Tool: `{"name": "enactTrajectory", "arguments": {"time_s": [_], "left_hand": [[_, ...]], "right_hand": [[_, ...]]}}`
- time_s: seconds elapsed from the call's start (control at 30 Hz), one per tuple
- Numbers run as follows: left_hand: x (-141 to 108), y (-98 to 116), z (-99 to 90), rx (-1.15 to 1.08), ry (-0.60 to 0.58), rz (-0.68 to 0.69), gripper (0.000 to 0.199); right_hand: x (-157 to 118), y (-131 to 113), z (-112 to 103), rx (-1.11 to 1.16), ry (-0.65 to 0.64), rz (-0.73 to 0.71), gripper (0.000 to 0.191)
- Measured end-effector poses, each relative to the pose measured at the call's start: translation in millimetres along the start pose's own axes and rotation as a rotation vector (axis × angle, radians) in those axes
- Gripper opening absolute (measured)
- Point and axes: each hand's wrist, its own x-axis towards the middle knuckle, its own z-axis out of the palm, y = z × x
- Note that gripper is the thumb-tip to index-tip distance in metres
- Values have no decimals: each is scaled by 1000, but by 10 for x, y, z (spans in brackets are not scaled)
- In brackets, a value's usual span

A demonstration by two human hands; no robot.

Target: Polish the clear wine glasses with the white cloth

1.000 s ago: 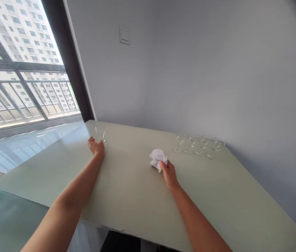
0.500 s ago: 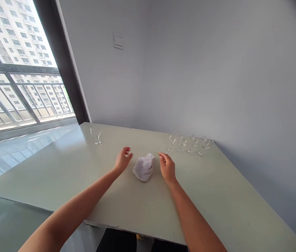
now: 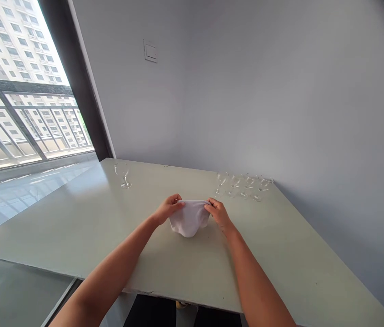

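A pale white cloth (image 3: 189,220) is stretched between my two hands just over the middle of the table (image 3: 192,268). Its left upper corner is pinched by my left hand (image 3: 170,208), thumb on the near side. My right hand (image 3: 217,211) is closed on the right upper corner. The top edge runs nearly straight from hand to hand, and the lower part hangs down in soft folds towards the tabletop.
Several clear stemmed glasses (image 3: 235,182) stand in a row at the back right, near the wall. Another stemmed glass (image 3: 123,176) stands at the back left. A lower glass-like surface (image 3: 14,290) adjoins the table at the front left, and a window is beyond.
Both hands have closed on the cloth, which lay crumpled on the table between them. It is now lifted at its upper edge and spread wider.
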Motion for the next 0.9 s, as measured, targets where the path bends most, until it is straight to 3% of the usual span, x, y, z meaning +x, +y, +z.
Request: {"name": "enactTrajectory", "arguments": {"time_s": [0.07,0.13,0.27,0.37,0.47,0.6,0.77,0.9], "left_hand": [[-26,26,-77,-13,40,-31,28],[-29,14,-94,176,171,-29,28],[-16,-61,10,638,426,221,30],[-18,-109,129,709,429,373,22],[-16,-157,220,688,347,414,21],[9,-222,238,572,299,355,21],[49,-255,194,402,362,191,24],[92,-282,209,307,350,181,27]], "right_hand": [[3,21,-117,70,-29,98,21],[7,89,-188,70,54,204,24],[67,294,-256,19,349,318,25],[215,447,-303,29,492,356,32],[455,580,-316,36,559,389,45],[763,714,-229,12,552,387,53],[915,744,-23,-73,464,363,35],[906,596,318,-101,285,287,24]]}}
